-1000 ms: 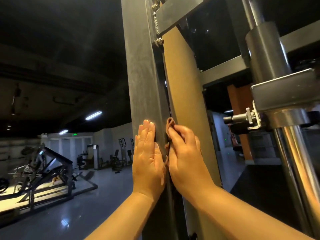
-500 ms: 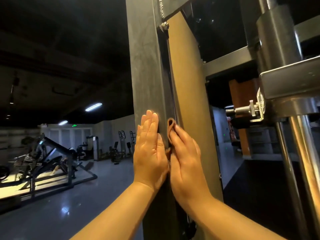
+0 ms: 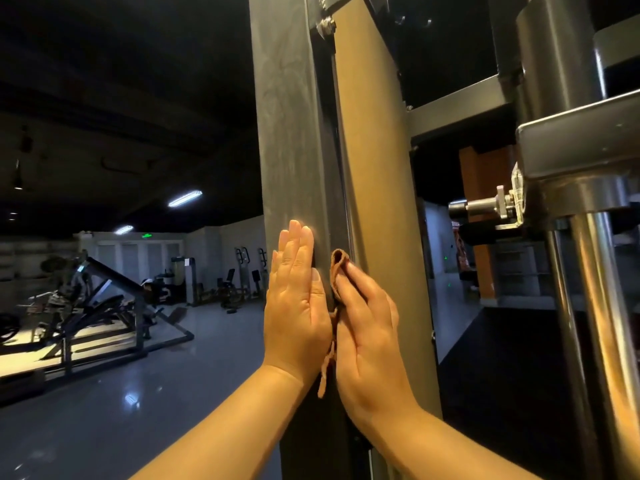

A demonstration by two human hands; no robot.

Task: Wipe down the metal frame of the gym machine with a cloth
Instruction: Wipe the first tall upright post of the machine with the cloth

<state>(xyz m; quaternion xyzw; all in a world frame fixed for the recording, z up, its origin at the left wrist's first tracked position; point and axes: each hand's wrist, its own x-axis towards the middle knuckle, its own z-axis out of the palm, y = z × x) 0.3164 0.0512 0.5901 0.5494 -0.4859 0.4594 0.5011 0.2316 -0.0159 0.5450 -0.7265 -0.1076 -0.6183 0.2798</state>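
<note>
A grey metal upright point(image 3: 291, 133) of the gym machine frame rises through the middle of the view. My left hand point(image 3: 298, 303) lies flat on its front face with the fingers straight and pointing up. My right hand point(image 3: 367, 334) presses a small brown cloth point(image 3: 337, 268) against the upright's right edge with straight fingers. A fold of the cloth sticks up above my fingertips and a strip of it hangs down between my two hands. A tan panel point(image 3: 374, 168) runs alongside, just right of the cloth.
At the right are a chrome guide rod point(image 3: 602, 323), a steel bracket with a pin point(image 3: 491, 206) and a grey crossbar point(image 3: 460, 109). Other gym machines point(image 3: 93, 306) stand on the shiny floor at the far left, under ceiling lights.
Both hands, with the cloth, have slid a little way down the upright, staying side by side. The camera view has tilted down.
</note>
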